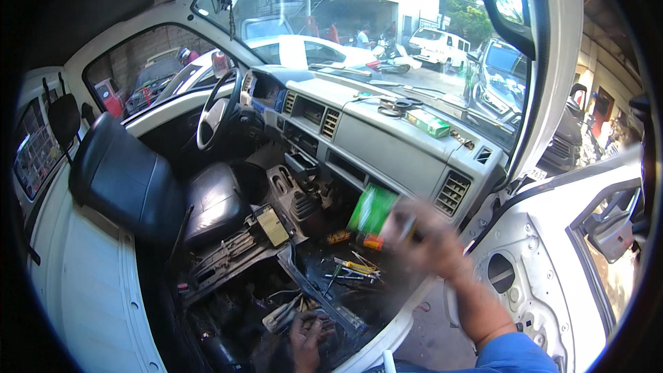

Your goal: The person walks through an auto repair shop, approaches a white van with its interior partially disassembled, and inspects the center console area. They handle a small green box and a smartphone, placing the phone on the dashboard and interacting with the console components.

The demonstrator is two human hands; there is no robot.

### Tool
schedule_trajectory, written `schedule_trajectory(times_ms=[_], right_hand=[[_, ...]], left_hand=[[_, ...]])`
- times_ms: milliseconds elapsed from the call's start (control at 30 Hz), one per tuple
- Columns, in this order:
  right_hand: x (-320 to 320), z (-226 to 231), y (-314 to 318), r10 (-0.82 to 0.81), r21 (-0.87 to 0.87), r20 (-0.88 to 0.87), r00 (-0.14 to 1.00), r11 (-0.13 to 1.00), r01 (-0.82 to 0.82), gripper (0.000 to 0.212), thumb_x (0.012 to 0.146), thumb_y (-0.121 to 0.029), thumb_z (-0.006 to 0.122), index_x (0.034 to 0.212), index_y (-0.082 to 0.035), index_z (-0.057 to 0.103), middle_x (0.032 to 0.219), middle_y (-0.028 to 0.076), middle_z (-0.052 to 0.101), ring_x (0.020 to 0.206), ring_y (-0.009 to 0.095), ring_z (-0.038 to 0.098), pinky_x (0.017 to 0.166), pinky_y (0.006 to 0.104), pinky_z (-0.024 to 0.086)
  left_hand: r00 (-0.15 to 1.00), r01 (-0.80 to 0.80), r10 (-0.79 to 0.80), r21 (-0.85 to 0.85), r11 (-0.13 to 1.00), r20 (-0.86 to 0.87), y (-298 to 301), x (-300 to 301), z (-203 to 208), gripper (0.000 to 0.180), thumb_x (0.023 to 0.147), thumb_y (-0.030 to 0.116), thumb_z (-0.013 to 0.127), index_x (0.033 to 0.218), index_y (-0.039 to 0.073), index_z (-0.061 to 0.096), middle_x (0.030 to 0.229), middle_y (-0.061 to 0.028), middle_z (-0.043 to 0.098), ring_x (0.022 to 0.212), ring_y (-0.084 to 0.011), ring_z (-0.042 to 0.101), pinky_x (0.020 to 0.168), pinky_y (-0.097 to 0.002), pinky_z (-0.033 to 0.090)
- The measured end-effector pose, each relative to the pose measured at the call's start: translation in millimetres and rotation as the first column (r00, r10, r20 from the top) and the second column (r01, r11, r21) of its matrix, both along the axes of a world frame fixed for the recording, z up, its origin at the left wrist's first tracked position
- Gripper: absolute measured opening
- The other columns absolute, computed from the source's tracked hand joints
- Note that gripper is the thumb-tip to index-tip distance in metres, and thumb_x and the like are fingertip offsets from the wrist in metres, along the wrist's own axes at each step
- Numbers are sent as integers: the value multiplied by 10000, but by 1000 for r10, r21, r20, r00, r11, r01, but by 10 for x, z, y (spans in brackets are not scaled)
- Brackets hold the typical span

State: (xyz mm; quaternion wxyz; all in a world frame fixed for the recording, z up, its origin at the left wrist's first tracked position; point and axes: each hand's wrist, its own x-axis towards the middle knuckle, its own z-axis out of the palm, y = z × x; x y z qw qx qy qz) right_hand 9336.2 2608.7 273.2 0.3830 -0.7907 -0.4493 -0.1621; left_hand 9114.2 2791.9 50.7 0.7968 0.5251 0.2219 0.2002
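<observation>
Beside the open passenger door (521, 269), a blurred right hand (420, 231) appears closed around a green-and-white container (373, 208), held below the dashboard (383, 135) and above loose tools (353, 265). The left hand (309, 335) curls low by an open bay (235, 304); whether it grips anything I cannot tell. A slack grip could drop the container; a knock could send tools into the bay.

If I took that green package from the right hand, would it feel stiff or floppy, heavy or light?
The green package is probably fairly stiff: its edges look straight despite the blur. It's likely light enough for one hand, as only the right hand holds it. Its contents don't show, so that's a guess.
</observation>
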Motion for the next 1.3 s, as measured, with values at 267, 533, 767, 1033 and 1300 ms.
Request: schedule_trajectory(times_ms=[267, 533, 767, 1033, 1300], right_hand=[[1632, 817, -407, -580, -93, 242, 778, 784, 614, 504, 936, -357, 682, 1323, -46, 595, 1319, 254, 632, 1226, 399, 609, 1054, 451, 457], [393, 424, -119, -344, 246, 57, 937, 914, 321, 306, 951, -110, 665, 1218, 39, 647, 1202, 183, 687, 1109, 285, 662, 988, 412, 489], [-442, -2636, -635, -152, -457, -883, 444, 66, -887, 325, 957, -290, 615, 1187, -81, 710, 1008, 144, 749, 879, 302, 686, 806, 422, 545], [-1328, -5438, -1968, -336, -604, -796, 503, 496, -624, 588, 1043, -519, 427, 1391, -83, 615, 1402, 242, 604, 1348, 403, 531, 1137, 468, 395], [-1454, -6155, -1809, -199, -590, -787, 584, -34, -806, 524, 1001, -443, 468, 1297, -66, 681, 1366, 247, 627, 1293, 382, 585, 1087, 458, 449]], left_hand=[[942, 183, -115, 196, 963, -314, -11, -338, -669, 264, 995, 153, 669, 1201, 1, 605, 1083, -129, 701, 915, -182, 700, 792, -313, 580], [789, 306, -342, -156, 939, -511, -119, -1331, -1153, 286, 1018, 259, 657, 1177, 22, 673, 1097, -102, 727, 985, -183, 703, 803, -356, 589], [511, 455, -511, -287, 843, -691, -520, -2456, -1631, 424, 1054, 353, 557, 1357, 70, 647, 1289, -149, 687, 1159, -240, 648, 1025, -374, 495], [437, 422, -463, -279, 863, -771, -1146, -2429, -2425, 559, 1057, 431, 486, 1472, 61, 538, 1535, -188, 500, 1405, -321, 463, 1193, -392, 310], [49, 576, -379, -284, 767, -924, -1194, -2643, -3110, 565, 957, 400, 617, 1392, 40, 599, 1467, -228, 556, 1348, -341, 537, 1134, -403, 406]])
